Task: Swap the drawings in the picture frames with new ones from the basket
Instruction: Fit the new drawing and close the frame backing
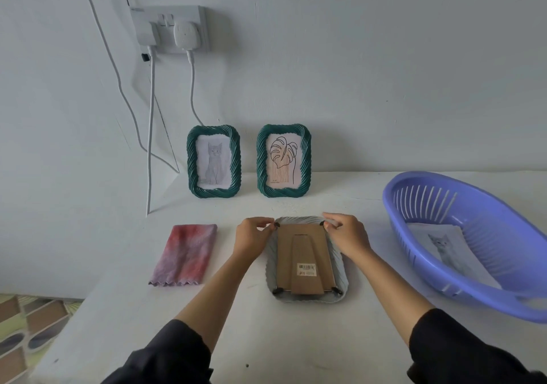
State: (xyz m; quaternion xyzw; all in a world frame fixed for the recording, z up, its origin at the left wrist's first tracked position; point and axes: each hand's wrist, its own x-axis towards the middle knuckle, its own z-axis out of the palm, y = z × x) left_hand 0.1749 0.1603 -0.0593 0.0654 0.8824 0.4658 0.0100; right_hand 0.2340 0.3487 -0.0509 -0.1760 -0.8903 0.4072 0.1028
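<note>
The left hand [253, 237] and right hand [346, 235] are each pinching a top clip [277, 225] on the frame [340, 268] lying face-down on the bench [266, 339] near the basket [414, 178] — forcing them would be risking a snapped clip or torn backing [285, 253].

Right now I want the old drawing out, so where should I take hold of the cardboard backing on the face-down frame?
Probably by the folded stand flap, pinched at its near edge from your side: the backing lies flush in the face-down frame, so only the flap offers a liftable edge. Turn the corner clips aside first.
</note>
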